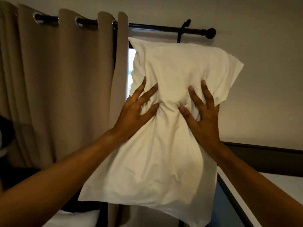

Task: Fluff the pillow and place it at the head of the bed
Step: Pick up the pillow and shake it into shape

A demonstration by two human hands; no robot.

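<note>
Nearest me, both forearms reach up and forward from the bottom corners. Low down there's a strip of white bed (78, 217) at bottom left, and a pale ledge (268, 187) running off bottom right; I can't tell what that ledge belongs to.

Now the hands. My left hand (133, 110) is spread wide, fingers fanned, pressing in on the left side of the pillow (164, 153). My right hand (202, 115) mirrors it on the right side, fingers splayed and dug into the fabric. Between them the pillow is pinched to a narrow waist, bulging above and below, with creases bunching between my fingertips. Neither hand closes into a fist; both are flat squeezes from the sides.

The pillow hangs upright in the air between the hands, clear of the bed, its lower corners drooping loose below my wrists, its top end above my fingers.

I read this as mid-fluff: the squeeze is on, the filling pushed to both ends. Placing it at the head of the bed is not yet done, and the head of the bed isn't clearly in view.

Behind the pillow, a beige curtain (65, 79) hangs from a black rod (164, 28), a bright sliver of window (131, 66) at its edge, plain wall (262, 63) beyond.
</note>
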